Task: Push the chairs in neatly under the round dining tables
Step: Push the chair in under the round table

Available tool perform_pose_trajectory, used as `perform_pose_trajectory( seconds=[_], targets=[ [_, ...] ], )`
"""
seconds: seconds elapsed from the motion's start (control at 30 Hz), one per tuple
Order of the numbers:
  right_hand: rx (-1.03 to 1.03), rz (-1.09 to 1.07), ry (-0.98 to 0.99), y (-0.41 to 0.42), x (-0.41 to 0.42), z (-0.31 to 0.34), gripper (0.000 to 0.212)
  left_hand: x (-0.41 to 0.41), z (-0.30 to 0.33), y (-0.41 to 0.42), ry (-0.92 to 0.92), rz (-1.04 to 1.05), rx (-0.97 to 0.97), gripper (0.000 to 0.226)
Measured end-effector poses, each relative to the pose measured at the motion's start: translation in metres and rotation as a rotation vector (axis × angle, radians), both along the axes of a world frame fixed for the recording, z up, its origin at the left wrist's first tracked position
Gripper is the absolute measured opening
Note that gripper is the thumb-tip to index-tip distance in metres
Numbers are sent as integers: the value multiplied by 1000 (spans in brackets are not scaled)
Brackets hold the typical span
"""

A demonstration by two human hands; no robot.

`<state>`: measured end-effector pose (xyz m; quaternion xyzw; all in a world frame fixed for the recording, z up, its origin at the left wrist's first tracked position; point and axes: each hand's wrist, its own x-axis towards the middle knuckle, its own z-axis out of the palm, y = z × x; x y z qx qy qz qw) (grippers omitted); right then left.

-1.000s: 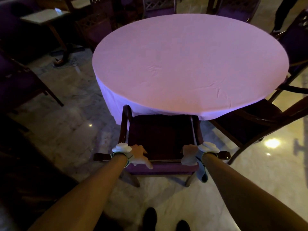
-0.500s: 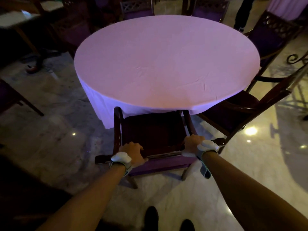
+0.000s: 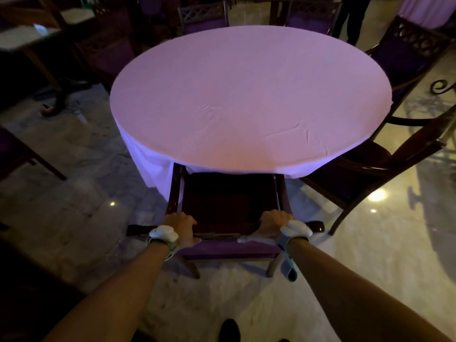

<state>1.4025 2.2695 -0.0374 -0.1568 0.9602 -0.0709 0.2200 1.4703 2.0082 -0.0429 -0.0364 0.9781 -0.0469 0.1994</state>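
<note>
A round dining table (image 3: 246,95) under a pale cloth fills the middle of the head view. Right in front of me stands a dark wooden chair (image 3: 227,196) with a purple cushion, its seat front tucked under the hanging cloth. My left hand (image 3: 181,227) grips the left end of the chair's top rail. My right hand (image 3: 271,224) grips the right end of the same rail. Both wrists wear white bands.
Another wooden chair (image 3: 365,174) stands angled off the table's right front. More chairs ring the far side (image 3: 202,18) and right (image 3: 409,55). A person's legs (image 3: 350,18) stand beyond the table. A second table (image 3: 29,38) sits at far left on the marble floor.
Both hands went from lying loosely on the chair's back rail to gripping it, and the chair has slid forward, its seat further under the tablecloth.
</note>
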Motion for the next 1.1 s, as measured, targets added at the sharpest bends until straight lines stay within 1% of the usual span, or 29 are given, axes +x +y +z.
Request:
perform_pose_trajectory(
  seconds=[0.07, 0.23, 0.3, 0.4, 0.57, 0.67, 0.8, 0.9, 1.03, 1.1],
  targets=[
    [-19, 28, 32, -10, -10, 0, 94, -12, -4, -14, 3, -3, -7, 41],
    [-13, 46, 28, -27, -43, -6, 89, -53, -9, -33, -2, 10, 23, 41],
    [-8, 47, 43, -26, -57, -8, 88, -66, -6, -30, 6, 19, 38, 41],
    [2, 47, 46, -22, -72, -7, 85, -77, -8, -24, 32, 38, 63, 51],
    [22, 21, 77, -12, -85, -9, 96, -85, -9, -11, 23, 56, 96, 56],
    [1, 16, 36, -7, -89, -5, 92, -88, -8, -4, 29, 79, 105, 60],
    [3, -12, 41, 1, -86, 0, 84, -85, -8, 6, 23, 89, 104, 69],
    [17, -29, 53, 8, -68, 0, 81, -72, -11, 9, 3, 46, 82, 65],
    [29, -27, 46, 11, -40, -5, 87, -60, -11, 8, -13, -2, 44, 62],
    [-3, -46, 55, 18, -33, -5, 81, -58, -7, 13, -14, -3, 26, 62]
  ],
)
